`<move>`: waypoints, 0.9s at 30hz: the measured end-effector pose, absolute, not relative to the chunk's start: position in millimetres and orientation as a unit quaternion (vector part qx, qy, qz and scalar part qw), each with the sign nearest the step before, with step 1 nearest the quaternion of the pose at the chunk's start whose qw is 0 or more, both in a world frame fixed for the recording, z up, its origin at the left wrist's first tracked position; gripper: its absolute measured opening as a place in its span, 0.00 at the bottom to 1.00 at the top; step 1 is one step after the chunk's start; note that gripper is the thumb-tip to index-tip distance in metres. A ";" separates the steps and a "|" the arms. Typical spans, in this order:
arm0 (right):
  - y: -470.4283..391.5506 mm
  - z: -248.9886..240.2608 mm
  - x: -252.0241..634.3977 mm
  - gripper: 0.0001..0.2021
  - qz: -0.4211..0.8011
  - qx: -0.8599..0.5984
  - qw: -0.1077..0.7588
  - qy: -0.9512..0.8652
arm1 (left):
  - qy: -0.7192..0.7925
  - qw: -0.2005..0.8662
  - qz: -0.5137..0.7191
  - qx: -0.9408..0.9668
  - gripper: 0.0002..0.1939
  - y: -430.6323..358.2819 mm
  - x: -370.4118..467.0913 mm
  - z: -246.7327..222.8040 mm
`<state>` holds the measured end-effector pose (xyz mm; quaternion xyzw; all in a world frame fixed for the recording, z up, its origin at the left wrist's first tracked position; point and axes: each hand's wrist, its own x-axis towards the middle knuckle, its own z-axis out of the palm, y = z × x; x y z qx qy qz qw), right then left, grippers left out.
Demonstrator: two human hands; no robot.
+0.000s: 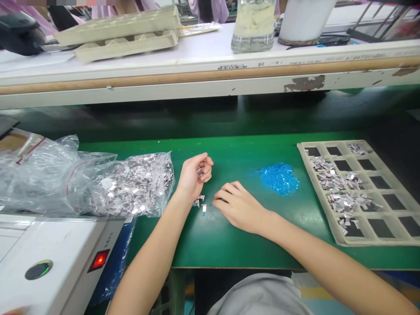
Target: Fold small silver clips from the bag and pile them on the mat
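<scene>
Work surface [243, 245]: smooth, glossy green. Bag [88, 183]: clear plastic, wrinkled, shiny. Compartment tray [337, 238]: matt, plastic-looking; flask [252, 26]: smooth, transparent, glass-like.

Bright, cool, even light is filling the head view, seemingly falling from overhead, though its source is not showing. The green tabletop [183, 153] is carrying a soft sheen, and the vertical panel behind it is sinking into a darker green under the shelf [197, 61], whose white top is washing out toward pale. Small glints are breaking up the clear plastic bag [88, 183] and the blue pile [280, 178]. A red switch [99, 260] is glowing at lower left. Motion blur is softening the egg-carton-like trays [124, 35] and the far background, while the hands are looking fairly sharp. Toward the edges, the wide view is stretching shapes.
</scene>
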<state>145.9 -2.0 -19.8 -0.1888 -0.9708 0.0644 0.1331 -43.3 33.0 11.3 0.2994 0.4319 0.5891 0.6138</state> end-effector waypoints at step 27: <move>26.5 -9.3 162.6 0.09 0.402 -0.448 0.503 -0.620 | 0.513 0.452 0.414 0.601 0.15 18.5 -22.2 0.2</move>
